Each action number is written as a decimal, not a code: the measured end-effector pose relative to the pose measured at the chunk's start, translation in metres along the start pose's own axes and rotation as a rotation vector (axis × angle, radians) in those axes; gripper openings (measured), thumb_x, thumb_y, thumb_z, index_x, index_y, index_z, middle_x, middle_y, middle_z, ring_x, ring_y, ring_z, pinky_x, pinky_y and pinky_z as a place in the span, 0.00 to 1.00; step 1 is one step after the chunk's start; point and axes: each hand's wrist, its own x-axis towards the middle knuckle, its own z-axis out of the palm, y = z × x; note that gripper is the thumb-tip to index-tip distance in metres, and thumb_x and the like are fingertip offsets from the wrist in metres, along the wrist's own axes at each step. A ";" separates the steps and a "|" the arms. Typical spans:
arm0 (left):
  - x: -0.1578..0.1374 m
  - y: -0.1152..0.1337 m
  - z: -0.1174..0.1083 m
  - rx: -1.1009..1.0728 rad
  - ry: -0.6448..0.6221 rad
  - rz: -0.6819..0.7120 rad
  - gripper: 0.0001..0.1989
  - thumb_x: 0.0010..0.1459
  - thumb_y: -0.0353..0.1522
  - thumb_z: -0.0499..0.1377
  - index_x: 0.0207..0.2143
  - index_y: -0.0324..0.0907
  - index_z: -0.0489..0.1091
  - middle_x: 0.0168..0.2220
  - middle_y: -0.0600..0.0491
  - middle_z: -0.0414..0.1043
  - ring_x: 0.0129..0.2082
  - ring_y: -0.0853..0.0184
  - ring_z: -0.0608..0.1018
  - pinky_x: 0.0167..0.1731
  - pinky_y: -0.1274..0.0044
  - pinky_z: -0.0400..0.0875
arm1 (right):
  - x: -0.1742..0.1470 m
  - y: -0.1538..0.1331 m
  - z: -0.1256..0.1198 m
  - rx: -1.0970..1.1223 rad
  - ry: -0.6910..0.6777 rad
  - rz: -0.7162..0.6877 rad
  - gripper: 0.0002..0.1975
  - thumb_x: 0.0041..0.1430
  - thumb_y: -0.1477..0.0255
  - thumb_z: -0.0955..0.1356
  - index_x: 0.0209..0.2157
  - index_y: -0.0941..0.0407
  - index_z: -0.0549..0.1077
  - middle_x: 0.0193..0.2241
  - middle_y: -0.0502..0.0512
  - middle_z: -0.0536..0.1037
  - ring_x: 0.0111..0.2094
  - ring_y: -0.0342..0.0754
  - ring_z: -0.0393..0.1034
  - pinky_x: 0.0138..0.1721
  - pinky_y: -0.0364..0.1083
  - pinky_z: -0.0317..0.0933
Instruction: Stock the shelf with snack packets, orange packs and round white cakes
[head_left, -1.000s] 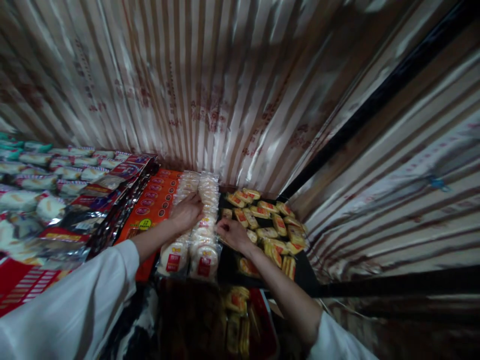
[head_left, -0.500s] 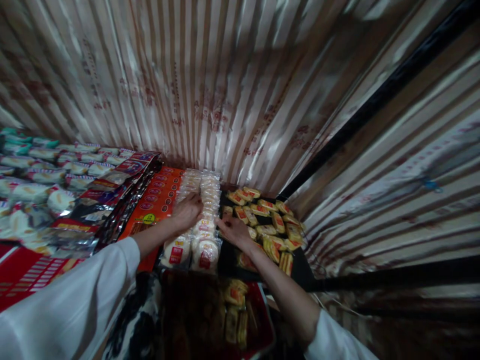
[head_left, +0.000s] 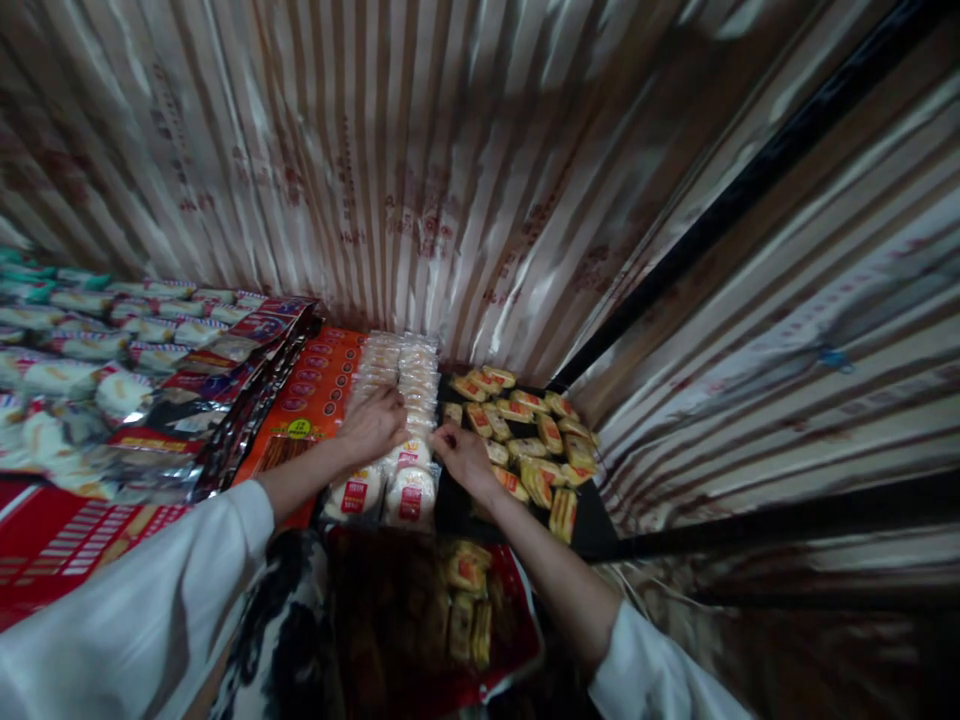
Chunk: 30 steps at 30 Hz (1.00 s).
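Observation:
Two rows of clear-wrapped round white crackers, which look like rice crackers, overlap one another, with red labels on the nearest. My left hand (head_left: 376, 422) lies over the left row, fingers curled in at the left edge of a wrapped rice cracker (head_left: 412, 454) in the right row. On that row's other side, my right hand (head_left: 463, 455) pinches at the same packet's right edge with thumb and forefinger. The fingertips partly cover the grip. In front lies the nearest wrapped cracker (head_left: 411, 497), flat with its red label up.
Yellow-wrapped snack packs (head_left: 534, 476) lie scattered on a black surface (head_left: 600, 515) at right. Left are an orange printed bag (head_left: 319, 375), dark glossy bags (head_left: 217, 385) and white wrapped rolls (head_left: 90, 345). A red-rimmed container (head_left: 525, 625) holds more yellow packs below. Striped sheeting (head_left: 420, 180) hangs behind.
The view has shifted slightly. My right hand's fingers have drawn closer together at the packet's edge, while my left hand stays nearly in place.

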 end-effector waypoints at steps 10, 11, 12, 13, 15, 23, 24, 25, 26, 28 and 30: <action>-0.002 0.000 0.010 0.024 0.005 -0.063 0.05 0.54 0.33 0.59 0.30 0.39 0.72 0.43 0.46 0.68 0.51 0.57 0.64 0.48 0.68 0.66 | -0.028 -0.003 -0.012 -0.170 -0.126 0.075 0.19 0.55 0.55 0.65 0.22 0.55 0.73 0.21 0.51 0.75 0.24 0.45 0.67 0.26 0.42 0.53; -0.002 0.000 0.010 0.025 0.003 -0.063 0.05 0.54 0.32 0.59 0.30 0.39 0.72 0.43 0.46 0.69 0.51 0.57 0.64 0.49 0.68 0.66 | -0.031 -0.002 -0.012 -0.144 -0.151 0.036 0.16 0.54 0.57 0.66 0.22 0.55 0.73 0.22 0.50 0.75 0.24 0.45 0.67 0.26 0.41 0.53; -0.002 0.000 0.009 0.026 0.000 -0.064 0.05 0.54 0.32 0.59 0.30 0.38 0.72 0.42 0.46 0.69 0.50 0.57 0.64 0.49 0.68 0.66 | -0.033 -0.001 -0.011 -0.114 -0.168 0.007 0.14 0.54 0.60 0.67 0.23 0.55 0.73 0.22 0.50 0.76 0.24 0.44 0.67 0.26 0.41 0.54; -0.002 0.001 0.009 0.025 -0.002 -0.062 0.06 0.54 0.32 0.59 0.30 0.38 0.72 0.42 0.46 0.69 0.50 0.57 0.64 0.49 0.67 0.66 | -0.034 -0.001 -0.009 -0.085 -0.173 -0.009 0.12 0.54 0.62 0.67 0.24 0.55 0.73 0.23 0.49 0.76 0.24 0.44 0.67 0.26 0.41 0.54; -0.002 0.001 0.007 0.015 0.012 -0.051 0.06 0.54 0.32 0.59 0.31 0.38 0.71 0.42 0.45 0.69 0.50 0.57 0.64 0.49 0.67 0.66 | -0.035 -0.002 -0.005 -0.037 -0.151 0.016 0.10 0.55 0.65 0.66 0.24 0.55 0.72 0.21 0.49 0.75 0.23 0.43 0.67 0.26 0.40 0.55; -0.053 0.023 0.007 0.008 0.272 -0.116 0.08 0.58 0.31 0.53 0.40 0.40 0.67 0.49 0.44 0.65 0.55 0.56 0.62 0.53 0.60 0.63 | -0.035 -0.009 0.012 0.042 0.037 0.052 0.11 0.56 0.63 0.65 0.25 0.54 0.71 0.19 0.49 0.74 0.23 0.44 0.68 0.27 0.41 0.58; -0.067 0.030 0.011 0.020 0.305 -0.156 0.09 0.59 0.30 0.52 0.42 0.41 0.67 0.52 0.44 0.63 0.57 0.55 0.61 0.55 0.60 0.62 | -0.036 -0.008 0.013 0.060 0.051 0.047 0.12 0.56 0.63 0.64 0.25 0.54 0.70 0.19 0.49 0.74 0.23 0.45 0.68 0.27 0.41 0.58; -0.082 0.039 0.016 0.038 0.355 -0.212 0.09 0.59 0.30 0.52 0.42 0.41 0.66 0.53 0.43 0.61 0.58 0.54 0.60 0.55 0.59 0.62 | -0.037 -0.006 0.015 0.078 0.065 0.041 0.12 0.57 0.62 0.64 0.25 0.54 0.70 0.20 0.50 0.74 0.24 0.45 0.68 0.27 0.41 0.59; -0.098 0.047 0.022 0.053 0.377 -0.273 0.10 0.59 0.29 0.52 0.43 0.42 0.65 0.55 0.43 0.60 0.59 0.54 0.59 0.55 0.58 0.62 | -0.039 -0.005 0.017 0.098 0.080 0.036 0.13 0.57 0.61 0.63 0.25 0.55 0.69 0.21 0.50 0.73 0.24 0.45 0.68 0.27 0.42 0.59; -0.127 0.063 0.036 0.085 0.438 -0.388 0.11 0.59 0.29 0.52 0.45 0.43 0.64 0.55 0.42 0.59 0.59 0.53 0.59 0.54 0.56 0.63 | -0.043 -0.004 0.022 0.142 0.127 0.035 0.14 0.56 0.60 0.63 0.26 0.55 0.69 0.23 0.52 0.73 0.25 0.45 0.67 0.28 0.42 0.60; -0.149 0.075 0.049 0.085 0.437 -0.441 0.14 0.58 0.28 0.52 0.47 0.45 0.63 0.57 0.42 0.57 0.59 0.54 0.59 0.54 0.57 0.64 | -0.047 -0.003 0.028 0.182 0.187 0.039 0.14 0.54 0.59 0.64 0.31 0.56 0.69 0.27 0.54 0.74 0.25 0.45 0.67 0.30 0.43 0.62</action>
